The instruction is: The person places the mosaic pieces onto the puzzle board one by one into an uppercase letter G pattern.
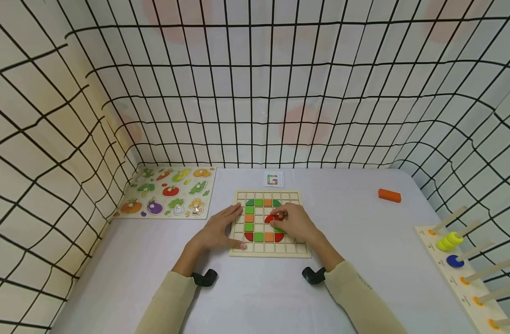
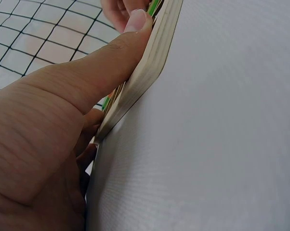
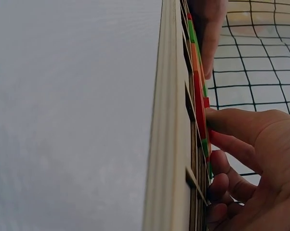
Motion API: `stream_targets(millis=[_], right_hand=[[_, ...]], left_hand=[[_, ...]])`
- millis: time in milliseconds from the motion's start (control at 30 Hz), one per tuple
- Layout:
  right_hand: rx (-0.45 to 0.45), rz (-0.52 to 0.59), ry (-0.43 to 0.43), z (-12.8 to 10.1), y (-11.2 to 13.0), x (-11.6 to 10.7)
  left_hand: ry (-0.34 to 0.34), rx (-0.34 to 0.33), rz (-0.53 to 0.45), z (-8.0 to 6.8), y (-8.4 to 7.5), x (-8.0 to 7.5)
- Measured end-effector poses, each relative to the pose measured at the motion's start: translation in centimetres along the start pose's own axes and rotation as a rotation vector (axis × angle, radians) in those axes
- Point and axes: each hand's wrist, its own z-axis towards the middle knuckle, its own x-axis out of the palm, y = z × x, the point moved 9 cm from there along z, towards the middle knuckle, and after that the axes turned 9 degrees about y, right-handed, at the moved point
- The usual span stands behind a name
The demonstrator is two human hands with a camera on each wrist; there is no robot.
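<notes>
A wooden grid board (image 1: 269, 254) lies in the middle of the table, with green, orange and red tiles forming a ring in its cells. My right hand (image 1: 295, 222) is over the board's right half. Its thumb and index finger pinch a red tile (image 1: 268, 219) inside the ring, and they partly cover it. In the right wrist view a red tile (image 3: 206, 102) shows at the thumb tip. My left hand (image 1: 219, 229) rests on the board's left side, fingers stretched out and thumb (image 2: 116, 53) lying on its near edge.
A small pattern card (image 1: 273, 179) lies behind the board. To the left is a vegetable puzzle (image 1: 188, 188). An orange block (image 1: 390, 195) sits at the right, beyond a peg board (image 1: 430, 241) with yellow and blue rings. Black netting (image 1: 259, 97) surrounds the table.
</notes>
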Motion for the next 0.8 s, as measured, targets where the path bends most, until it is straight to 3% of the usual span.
stream_targets(millis=[300, 467, 633, 800], right_hand=[[0.005, -0.017, -0.003, 0.0, 0.1, 0.0], [0.0, 0.039, 0.006, -0.2, -0.4, -0.4], [-0.021, 0.091, -0.02, -0.7, -1.2, -1.6], [-0.031, 0.044, -0.076, -1.3, -2.4, -3.5]], left_hand=[[0.018, -0.026, 0.004, 0.1, 0.2, 0.2], [0.015, -0.019, -0.002, 0.2, 0.1, 0.3], [0.018, -0.008, 0.002, 0.3, 0.0, 0.3], [0.015, -0.019, 0.007, 0.1, 0.4, 0.2]])
